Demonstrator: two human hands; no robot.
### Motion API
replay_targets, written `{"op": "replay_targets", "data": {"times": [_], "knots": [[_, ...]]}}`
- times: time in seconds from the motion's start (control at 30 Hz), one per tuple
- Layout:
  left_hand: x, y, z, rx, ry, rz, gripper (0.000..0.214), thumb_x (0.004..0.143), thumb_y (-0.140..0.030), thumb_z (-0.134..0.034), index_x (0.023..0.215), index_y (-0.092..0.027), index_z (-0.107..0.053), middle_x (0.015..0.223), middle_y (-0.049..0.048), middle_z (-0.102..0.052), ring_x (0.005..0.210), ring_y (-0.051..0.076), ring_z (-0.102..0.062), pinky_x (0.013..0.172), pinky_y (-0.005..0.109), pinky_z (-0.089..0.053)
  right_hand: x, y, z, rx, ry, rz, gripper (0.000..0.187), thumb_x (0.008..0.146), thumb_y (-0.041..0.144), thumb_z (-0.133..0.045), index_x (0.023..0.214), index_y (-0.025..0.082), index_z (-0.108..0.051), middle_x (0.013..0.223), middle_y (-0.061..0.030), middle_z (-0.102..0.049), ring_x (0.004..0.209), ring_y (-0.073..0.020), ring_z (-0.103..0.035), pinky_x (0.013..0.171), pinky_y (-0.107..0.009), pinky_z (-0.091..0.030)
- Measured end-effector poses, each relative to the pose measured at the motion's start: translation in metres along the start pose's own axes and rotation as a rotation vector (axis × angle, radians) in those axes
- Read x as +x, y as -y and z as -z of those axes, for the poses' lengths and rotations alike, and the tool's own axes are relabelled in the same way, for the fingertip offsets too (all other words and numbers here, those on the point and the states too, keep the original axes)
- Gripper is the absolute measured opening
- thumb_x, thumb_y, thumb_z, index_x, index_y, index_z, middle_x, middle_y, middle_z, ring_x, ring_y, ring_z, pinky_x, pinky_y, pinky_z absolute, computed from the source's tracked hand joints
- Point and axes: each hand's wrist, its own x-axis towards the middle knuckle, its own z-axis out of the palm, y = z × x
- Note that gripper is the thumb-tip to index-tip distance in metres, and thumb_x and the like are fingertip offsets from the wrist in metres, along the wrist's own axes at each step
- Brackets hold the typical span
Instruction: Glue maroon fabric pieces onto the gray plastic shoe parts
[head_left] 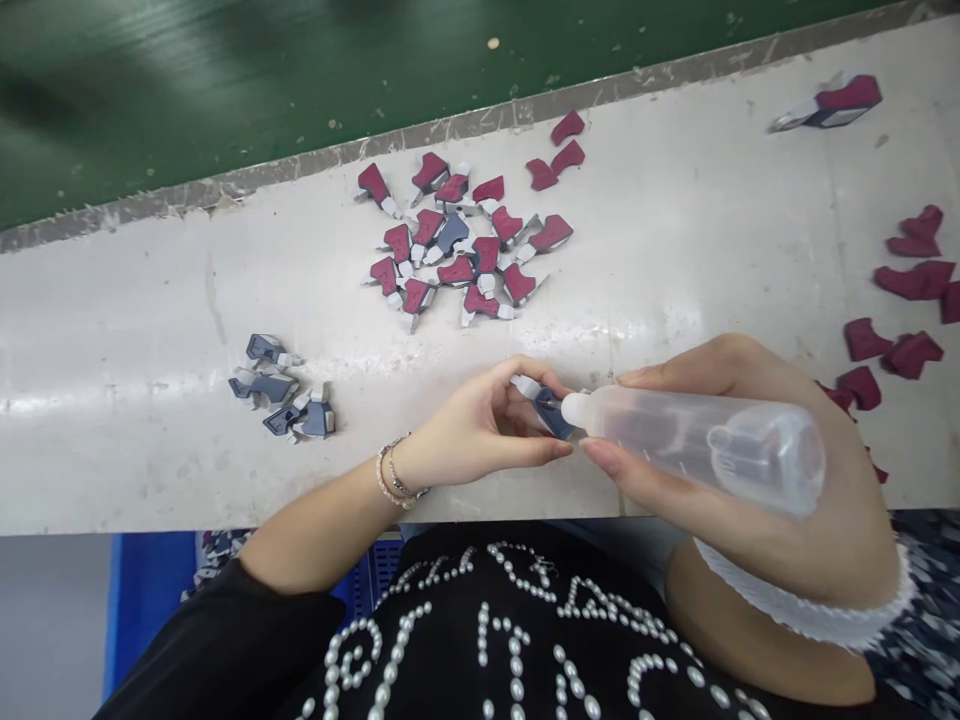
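Near the front edge of the white table, my left hand (487,425) grips a small dark blue and grey plastic part (553,412) between thumb and fingers. My right hand (705,400) is wrapped round a translucent squeeze bottle (675,440), which lies tilted with its white cap toward the left. The bottle's tip meets or nearly meets the blue part; whether they touch I cannot tell. Inside the bottle some clear liquid seems to show.
Several assembled maroon and grey parts (486,252) lie in a cluster beyond my hands. Blue-grey parts (271,385) sit at left, loose maroon pieces (904,352) at right. One finished-looking part (847,100) lies far right. A green surface (300,90) borders the table; a blue bin (150,610) stands below.
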Motion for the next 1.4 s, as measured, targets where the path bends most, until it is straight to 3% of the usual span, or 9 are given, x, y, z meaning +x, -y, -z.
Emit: {"op": "replay_targets", "data": {"times": [0.17, 0.4, 0.63, 0.93, 1.2, 1.4], "knots": [[0.001, 0.003, 0.0, 0.02, 0.0, 0.025, 0.04, 0.081, -0.028, -0.082, 0.108, -0.022, -0.055, 0.08, -0.0017, -0.065, 0.062, 0.008, -0.058, 0.056, 0.019, -0.048, -0.001, 0.001, -0.001, -0.034, -0.067, 0.007, 0.023, 0.08, 0.031, -0.081, 0.086, 0.027, -0.06, 0.076, 0.0063, -0.062, 0.059, -0.0109, -0.06, 0.045, -0.025, -0.047], [0.001, 0.005, 0.003, -0.007, 0.034, 0.017, 0.039, 0.081, -0.024, -0.082, 0.109, -0.022, -0.055, 0.082, -0.0006, -0.064, 0.064, 0.008, -0.059, 0.056, 0.019, -0.046, -0.003, 0.003, -0.002, -0.032, 0.041, 0.116, 0.019, 0.085, 0.028, -0.076, 0.088, 0.027, -0.057, 0.079, 0.0063, -0.065, 0.065, -0.0122, -0.066, 0.048, -0.025, -0.05], [0.002, 0.006, 0.002, 0.005, 0.013, 0.015, 0.042, 0.08, -0.031, -0.083, 0.107, -0.022, -0.053, 0.081, -0.0022, -0.061, 0.063, 0.008, -0.057, 0.055, 0.018, -0.044, -0.004, 0.003, -0.002, -0.048, -0.045, 0.058, 0.023, 0.084, 0.031, -0.079, 0.085, 0.025, -0.056, 0.072, 0.0066, -0.061, 0.055, -0.0104, -0.06, 0.043, -0.025, -0.044], [0.001, 0.01, 0.005, 0.02, 0.012, 0.033, 0.046, 0.077, -0.034, -0.086, 0.11, -0.023, -0.056, 0.076, -0.0022, -0.06, 0.06, 0.008, -0.054, 0.055, 0.021, -0.045, -0.004, 0.007, -0.001, -0.019, 0.054, 0.044, 0.021, 0.084, 0.031, -0.077, 0.086, 0.027, -0.056, 0.079, 0.004, -0.066, 0.066, -0.0156, -0.067, 0.047, -0.029, -0.048], [0.002, 0.006, 0.005, 0.058, -0.066, 0.008, 0.044, 0.077, -0.031, -0.086, 0.109, -0.02, -0.057, 0.084, 0.0004, -0.069, 0.067, 0.009, -0.066, 0.062, 0.02, -0.054, -0.005, 0.006, 0.005, -0.009, 0.093, 0.006, 0.027, 0.084, 0.035, -0.078, 0.081, 0.026, -0.052, 0.074, 0.0063, -0.063, 0.059, -0.0113, -0.063, 0.044, -0.026, -0.046], [0.0, 0.003, 0.005, 0.174, -0.079, -0.038, 0.041, 0.08, -0.031, -0.083, 0.109, -0.02, -0.057, 0.082, 0.0009, -0.07, 0.071, 0.011, -0.069, 0.068, 0.021, -0.059, -0.007, 0.005, 0.01, -0.048, 0.105, -0.001, 0.021, 0.084, 0.038, -0.078, 0.087, 0.027, -0.06, 0.073, 0.0049, -0.065, 0.058, -0.013, -0.062, 0.041, -0.028, -0.044]]}}
